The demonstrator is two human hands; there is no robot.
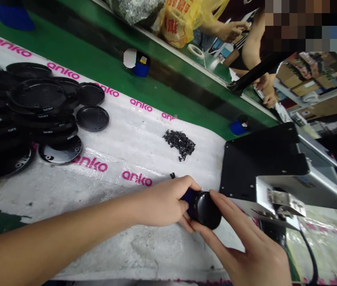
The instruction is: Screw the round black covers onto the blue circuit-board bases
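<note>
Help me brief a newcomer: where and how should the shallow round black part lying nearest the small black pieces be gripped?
The shallow round black part is probably best pinched by its rim, coming from the picture's right: it lies hollow side up, stacked black parts crowd its left, and its right edge faces the white sheet.

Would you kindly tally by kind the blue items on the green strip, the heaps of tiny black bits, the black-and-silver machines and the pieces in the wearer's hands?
Blue items on the green strip: 3
Heap of tiny black bits: 1
Black-and-silver machine: 1
Black-and-blue piece held between the left hand and right hand: 1
Total: 6
</note>
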